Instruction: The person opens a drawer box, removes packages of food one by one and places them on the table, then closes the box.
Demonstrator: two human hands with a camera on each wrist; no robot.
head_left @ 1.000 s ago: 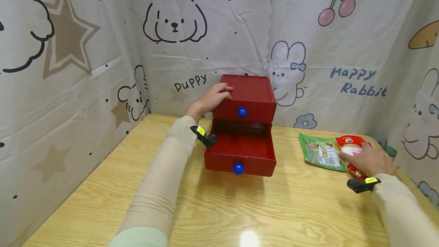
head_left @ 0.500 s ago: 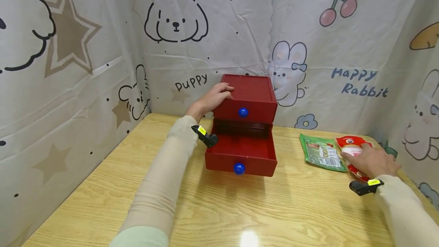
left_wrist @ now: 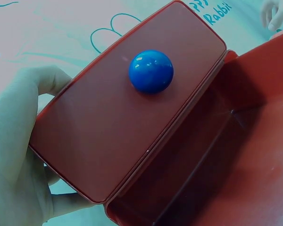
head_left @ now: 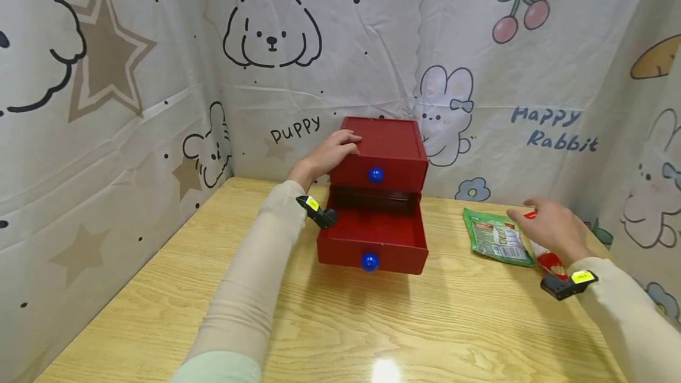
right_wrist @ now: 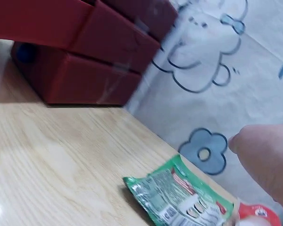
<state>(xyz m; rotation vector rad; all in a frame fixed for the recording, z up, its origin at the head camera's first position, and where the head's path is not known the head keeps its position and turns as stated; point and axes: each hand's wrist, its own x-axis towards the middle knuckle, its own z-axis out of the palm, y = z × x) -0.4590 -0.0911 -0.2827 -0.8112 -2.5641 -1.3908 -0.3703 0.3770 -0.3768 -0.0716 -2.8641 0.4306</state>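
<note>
A red drawer cabinet [head_left: 385, 138] with blue knobs stands at the back of the table; its middle drawer [head_left: 372, 256] is pulled out and bare inside. My left hand [head_left: 332, 152] holds the cabinet's upper left corner, fingers over the top edge; the left wrist view shows this hand [left_wrist: 19, 136] around the side of the closed top drawer [left_wrist: 108, 117]. On the right, my right hand [head_left: 553, 228] hovers over a red-and-white packet [head_left: 551, 265], fingers spread and nothing in them. It partly hides that packet. Beside it lies a green packet [head_left: 497, 238].
In the right wrist view, a closed bottom drawer [right_wrist: 94, 82] shows under the pulled-out one. A patterned cloth [head_left: 362, 34] hangs behind and beside the wooden table [head_left: 319, 330]. The open drawer juts toward the front.
My right hand has lifted off the red-and-white packet and shifted left toward the green one, its fingers spreading. The left hand and the cabinet have stayed in place.
</note>
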